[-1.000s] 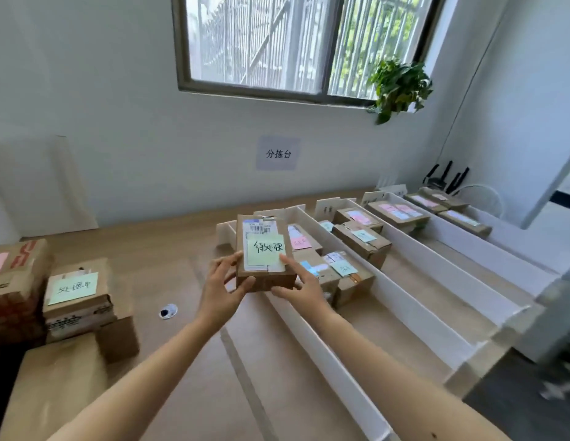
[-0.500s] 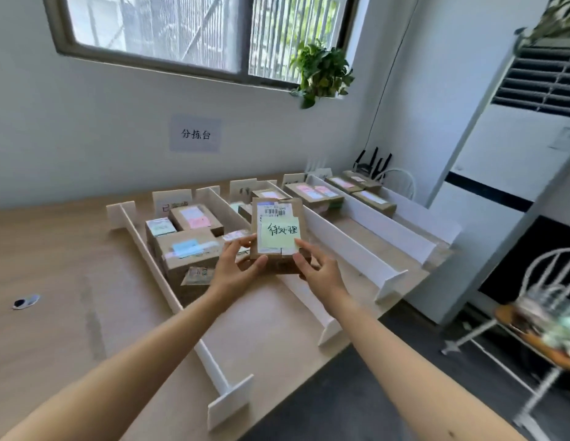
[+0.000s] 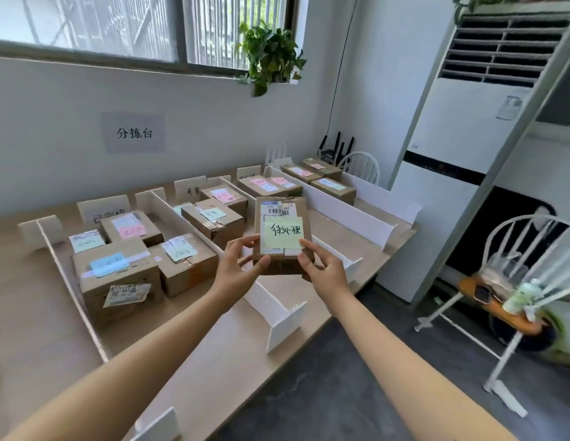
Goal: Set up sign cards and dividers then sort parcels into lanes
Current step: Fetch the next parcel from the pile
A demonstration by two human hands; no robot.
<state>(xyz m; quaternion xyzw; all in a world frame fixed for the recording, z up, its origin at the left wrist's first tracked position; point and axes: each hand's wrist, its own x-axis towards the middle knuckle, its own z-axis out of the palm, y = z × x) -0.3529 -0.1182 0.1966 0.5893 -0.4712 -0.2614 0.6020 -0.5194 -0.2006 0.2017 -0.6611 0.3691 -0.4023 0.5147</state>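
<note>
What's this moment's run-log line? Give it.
left hand: holds parcel | right hand: holds parcel | parcel: yellow sticky note on top, not yet placed in a lane

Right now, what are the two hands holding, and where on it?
A small cardboard parcel with a yellow sticky note, held up above the dividers. The left hand grips its lower left edge, the right hand its lower right corner.
</note>
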